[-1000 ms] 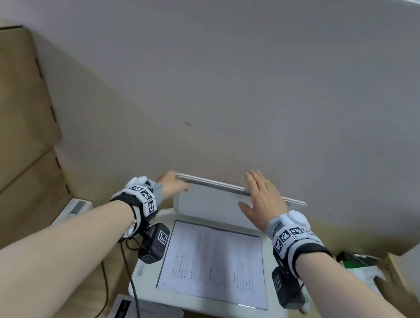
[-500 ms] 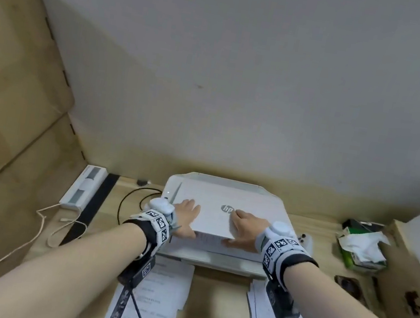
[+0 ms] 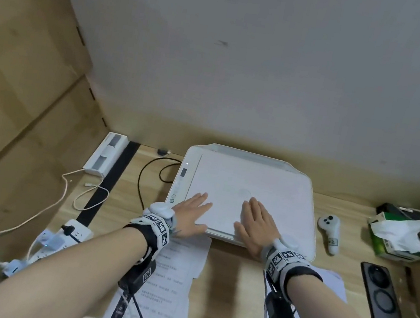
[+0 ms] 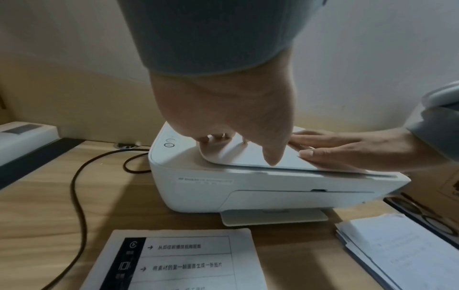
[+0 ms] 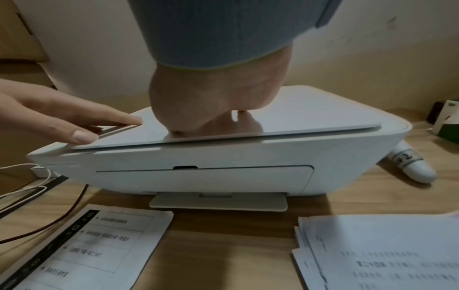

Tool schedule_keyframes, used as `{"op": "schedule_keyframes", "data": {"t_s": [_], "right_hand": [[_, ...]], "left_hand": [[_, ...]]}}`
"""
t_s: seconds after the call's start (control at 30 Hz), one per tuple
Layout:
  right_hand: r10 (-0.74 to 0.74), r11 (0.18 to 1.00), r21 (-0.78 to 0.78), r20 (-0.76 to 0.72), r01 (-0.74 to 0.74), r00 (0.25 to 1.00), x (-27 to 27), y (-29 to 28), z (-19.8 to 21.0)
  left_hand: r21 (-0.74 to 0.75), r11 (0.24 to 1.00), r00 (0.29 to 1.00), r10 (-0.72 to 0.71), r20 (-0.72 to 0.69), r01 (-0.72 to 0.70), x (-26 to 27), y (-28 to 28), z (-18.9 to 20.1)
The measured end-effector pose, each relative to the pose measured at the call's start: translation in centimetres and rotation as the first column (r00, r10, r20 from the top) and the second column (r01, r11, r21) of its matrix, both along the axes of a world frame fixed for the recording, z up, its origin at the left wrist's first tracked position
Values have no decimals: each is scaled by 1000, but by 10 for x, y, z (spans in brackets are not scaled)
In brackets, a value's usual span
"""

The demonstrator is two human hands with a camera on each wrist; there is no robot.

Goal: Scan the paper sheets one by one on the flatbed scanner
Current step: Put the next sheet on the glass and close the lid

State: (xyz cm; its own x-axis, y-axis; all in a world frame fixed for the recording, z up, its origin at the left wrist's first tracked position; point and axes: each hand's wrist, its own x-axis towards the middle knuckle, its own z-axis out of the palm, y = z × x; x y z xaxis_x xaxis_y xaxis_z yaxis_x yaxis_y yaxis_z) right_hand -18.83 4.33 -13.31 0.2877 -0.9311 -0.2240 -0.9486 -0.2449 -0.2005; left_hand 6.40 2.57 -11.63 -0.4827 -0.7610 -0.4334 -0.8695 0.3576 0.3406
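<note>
The white flatbed scanner (image 3: 276, 185) stands on the wooden desk with its lid (image 3: 266, 195) down flat. My left hand (image 3: 191, 215) lies with straight fingers on the lid's front left part. My right hand (image 3: 256, 224) presses flat on the lid's front middle. The sheet inside is hidden under the lid. A printed sheet (image 3: 169, 284) lies on the desk in front of the scanner on the left. A stack of sheets (image 5: 385, 253) lies in front on the right. In the left wrist view my left hand (image 4: 236, 137) rests on the lid (image 4: 248, 159), beside my right hand (image 4: 347, 149).
A white handheld controller (image 3: 329, 232), a green tissue box (image 3: 397, 238) and a black phone (image 3: 381, 294) lie right of the scanner. Cardboard boxes (image 3: 10, 72) stand at the left. A black cable (image 3: 151, 174), a white cable (image 3: 59, 198) and a power strip (image 3: 52, 241) lie left.
The lid was raised over a printed sheet on the glass one second ago. Both hands brought it down, and it now lies shut under flat palms.
</note>
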Motion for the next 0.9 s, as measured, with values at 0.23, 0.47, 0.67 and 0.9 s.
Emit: {"op": "schedule_keyframes", "data": {"t_s": [0.23,0.47,0.67,0.9], "right_hand": [[38,999,11,11,-38,999,25,-35,-11],[113,993,-23,36,-112,993,47,-52,-18],[125,989,-84,44,-121,991,43,-52,-22],[101,993,-66,68,-97,993,43,-52,-28]], "left_hand": [[-76,939,933,318,-168,-334,28,-5,-1],[207,653,583,750,-314,-729,44,-37,-12],[509,341,185,925,-331,-790,28,-57,-34],[515,338,125,907,-403,-788,22,-57,-35]]}}
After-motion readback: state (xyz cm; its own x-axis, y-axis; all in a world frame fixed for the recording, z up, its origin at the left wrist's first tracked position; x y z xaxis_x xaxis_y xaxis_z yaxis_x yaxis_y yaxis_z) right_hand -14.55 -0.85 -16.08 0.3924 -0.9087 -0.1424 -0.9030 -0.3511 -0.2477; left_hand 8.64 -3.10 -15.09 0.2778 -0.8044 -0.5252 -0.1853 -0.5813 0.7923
